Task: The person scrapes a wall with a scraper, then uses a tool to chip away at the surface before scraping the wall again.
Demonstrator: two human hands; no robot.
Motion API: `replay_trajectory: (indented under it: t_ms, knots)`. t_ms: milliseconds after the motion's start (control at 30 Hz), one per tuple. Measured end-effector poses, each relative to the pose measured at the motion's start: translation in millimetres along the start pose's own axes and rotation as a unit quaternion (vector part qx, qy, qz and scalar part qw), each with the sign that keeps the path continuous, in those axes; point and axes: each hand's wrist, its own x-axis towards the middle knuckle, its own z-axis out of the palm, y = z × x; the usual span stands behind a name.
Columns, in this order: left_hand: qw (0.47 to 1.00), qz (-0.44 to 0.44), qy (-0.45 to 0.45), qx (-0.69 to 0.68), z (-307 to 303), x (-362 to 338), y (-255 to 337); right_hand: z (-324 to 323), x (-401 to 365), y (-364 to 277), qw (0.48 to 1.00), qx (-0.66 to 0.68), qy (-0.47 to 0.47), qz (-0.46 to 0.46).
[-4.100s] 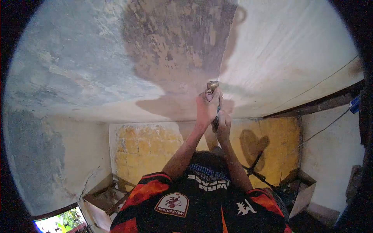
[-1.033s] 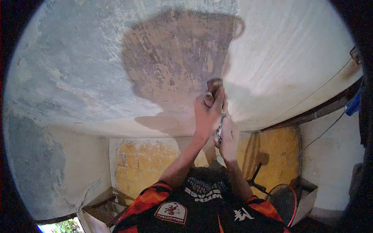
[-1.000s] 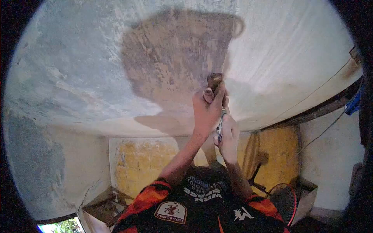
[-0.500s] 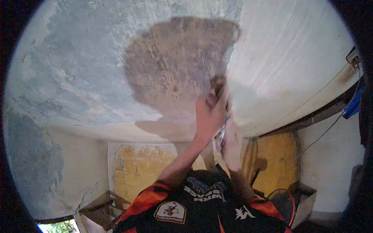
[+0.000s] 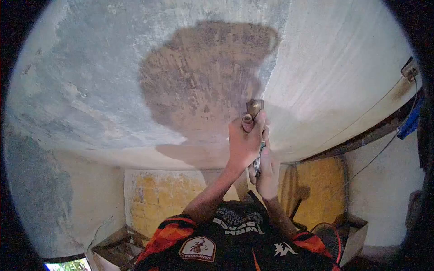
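My left hand (image 5: pixel 244 142) is closed round a flat brownish metal scraper (image 5: pixel 255 106), its blade end showing above the fingers. The blade lies at the wall surface (image 5: pixel 203 67), beside the line between a grey patchy area and a paler, smoother one. Just below and to the right, my right hand (image 5: pixel 267 174) is closed round a shiny, patterned piece (image 5: pixel 258 165) in line with the scraper. Whether that piece is the scraper's handle I cannot tell. Both forearms reach up from black and orange sleeves, and a large shadow falls on the wall round the hands.
A socket box (image 5: pixel 410 71) with a hanging cord is on the right, near a blue object (image 5: pixel 410 124). Below are yellow panels (image 5: pixel 167 194), an open box (image 5: pixel 117 253) at lower left and a racket-like round frame (image 5: pixel 327 239) at lower right.
Both hands have shifted slightly, and the scraper's blade is a little lower on the wall along the pale edge. The grips look the same.
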Motion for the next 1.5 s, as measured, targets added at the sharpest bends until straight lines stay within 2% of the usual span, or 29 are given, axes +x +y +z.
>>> replay_trajectory:
  t_ms: [67, 133, 167, 200, 233, 367, 433, 533, 633, 733, 800, 900, 933, 1033, 1100, 1133, 1233, 1300, 1433, 1500]
  knots:
    - [0.995, 0.074, 0.017, 0.058, 5, 13, 2, 1, 2, -13, 1.0, -0.007, -0.011, -0.024]
    - [0.991, 0.104, 0.03, 0.074, 13, -1, 22, 2, 7, -35, 0.997, -0.048, -0.02, -0.055]
    - [0.987, 0.131, 0.034, 0.082, 16, -1, 33, 0, 5, -29, 0.999, -0.035, 0.004, -0.031]
    - [0.999, -0.013, 0.02, -0.029, 14, -3, 12, -3, -3, -13, 0.999, -0.022, 0.028, -0.004]
    - [0.999, -0.01, 0.017, -0.025, 9, -3, 2, -4, -7, -6, 0.998, -0.011, 0.053, 0.027]
    - [1.0, -0.006, 0.005, -0.018, 7, -4, -2, -2, -13, -14, 0.998, 0.008, 0.02, 0.067]
    - [1.0, -0.005, 0.006, -0.019, 6, -6, -2, -13, -5, 2, 0.999, -0.023, 0.0, 0.03]
    - [1.0, -0.011, 0.008, -0.021, 7, -4, -3, -16, 4, 19, 0.997, -0.064, 0.038, -0.034]
    - [1.0, -0.021, 0.009, -0.02, 8, -2, 5, -9, -6, -7, 0.996, -0.051, 0.017, 0.076]
    - [0.999, -0.01, 0.003, -0.041, 8, -8, -1, -15, -2, 17, 0.997, -0.065, 0.023, -0.034]
    - [1.0, 0.016, 0.012, -0.024, 10, -5, -4, -14, 2, 12, 0.996, -0.068, 0.012, -0.059]
    - [0.99, 0.118, 0.03, 0.069, 15, 8, 21, 1, 14, -16, 0.992, -0.088, 0.023, -0.09]
    - [0.992, 0.098, 0.029, 0.077, 12, 6, 12, 4, 11, -23, 0.99, -0.096, 0.031, -0.094]
    - [0.996, 0.065, 0.035, 0.055, 7, 10, -3, -5, -6, -22, 0.996, -0.084, 0.01, 0.017]
    - [0.998, 0.03, 0.044, -0.017, 16, -1, 0, -11, 1, -4, 0.995, -0.087, 0.037, -0.003]
    - [0.999, 0.02, 0.029, -0.01, 16, -4, 5, -15, -1, 3, 0.994, -0.091, 0.054, -0.006]
    - [1.0, 0.007, 0.008, -0.001, 10, -5, 11, -7, -4, -12, 0.996, -0.087, 0.014, 0.005]
    - [0.999, 0.022, 0.02, -0.02, 12, -3, 2, -5, -3, -7, 0.997, -0.068, 0.033, -0.02]
    - [0.993, 0.1, 0.019, 0.066, 14, 6, 23, 6, 4, -36, 0.998, -0.036, 0.028, -0.052]
    - [0.98, 0.159, 0.05, 0.107, 15, 9, 31, -1, -5, -33, 0.998, -0.061, 0.022, -0.007]
